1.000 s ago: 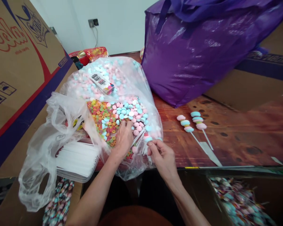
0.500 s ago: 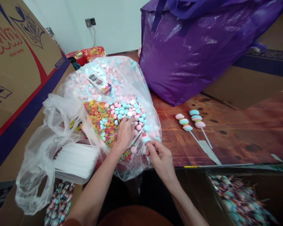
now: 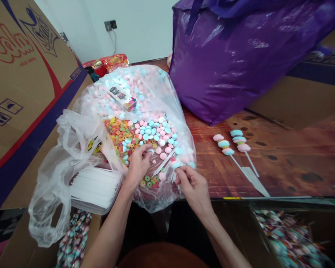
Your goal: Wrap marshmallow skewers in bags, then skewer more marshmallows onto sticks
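My right hand (image 3: 194,186) is closed on a candy skewer (image 3: 175,163), pinching it just below a blue marshmallow with a reddish piece above. Its stick is mostly hidden by the fingers. My left hand (image 3: 139,163) is at the edge of the gummy rings (image 3: 120,134), fingertips pinched around a pale blue marshmallow (image 3: 152,151). Beyond it lie loose pink, blue and white marshmallows (image 3: 162,131) on a clear plastic bag (image 3: 187,137). A few white sticks (image 3: 162,165) rest between my hands.
Two candy skewers, one (image 3: 223,143) beside another (image 3: 240,140), lie right on the wooden table (image 3: 206,178). A tub of white sticks (image 3: 96,188) stands left. A printed carton (image 3: 25,111) and a purple bag (image 3: 226,63) flank the workspace. Boxes of skewers (image 3: 293,234) sit below the edge.
My left hand has drawn back from the marshmallow pile toward me and to the left, now with a pale blue marshmallow at its fingertips. My right hand keeps its grip on the skewer.
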`<move>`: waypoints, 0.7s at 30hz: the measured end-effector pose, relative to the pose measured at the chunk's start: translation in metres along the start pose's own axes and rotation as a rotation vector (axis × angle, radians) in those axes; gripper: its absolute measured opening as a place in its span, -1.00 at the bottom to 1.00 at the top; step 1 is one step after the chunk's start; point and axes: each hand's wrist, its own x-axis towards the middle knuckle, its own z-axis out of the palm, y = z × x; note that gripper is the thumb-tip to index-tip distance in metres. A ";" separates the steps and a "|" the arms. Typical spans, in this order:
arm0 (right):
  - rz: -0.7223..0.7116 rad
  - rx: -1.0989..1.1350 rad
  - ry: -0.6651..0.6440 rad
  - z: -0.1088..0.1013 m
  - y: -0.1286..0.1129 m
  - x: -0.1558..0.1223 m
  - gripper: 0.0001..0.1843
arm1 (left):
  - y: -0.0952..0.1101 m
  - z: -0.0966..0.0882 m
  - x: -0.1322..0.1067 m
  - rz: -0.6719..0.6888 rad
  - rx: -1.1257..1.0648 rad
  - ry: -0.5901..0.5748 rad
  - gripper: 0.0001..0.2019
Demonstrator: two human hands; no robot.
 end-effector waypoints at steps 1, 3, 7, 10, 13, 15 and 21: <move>0.000 -0.006 0.000 0.000 0.000 0.000 -0.65 | 0.000 0.002 0.000 -0.031 -0.053 -0.009 -0.81; -0.002 -0.013 0.000 0.000 0.000 0.000 -0.65 | 0.002 0.007 0.002 -0.093 -0.131 -0.029 -0.80; -0.002 -0.008 0.001 0.001 0.000 -0.001 -0.65 | 0.005 0.017 0.011 -0.134 -0.120 -0.075 -0.86; 0.001 -0.008 -0.003 0.000 0.000 -0.001 -0.65 | 0.005 0.021 0.016 -0.077 0.053 -0.120 -0.84; 0.004 -0.004 -0.005 0.000 0.001 -0.002 -0.65 | 0.005 0.022 0.017 0.032 0.235 -0.173 -0.78; 0.007 0.002 -0.009 0.001 0.003 -0.002 -0.65 | 0.005 0.021 0.015 0.090 0.353 -0.199 -0.75; 0.014 -0.006 -0.021 0.001 0.005 -0.002 -0.67 | 0.005 0.019 0.004 0.200 0.453 -0.256 -0.74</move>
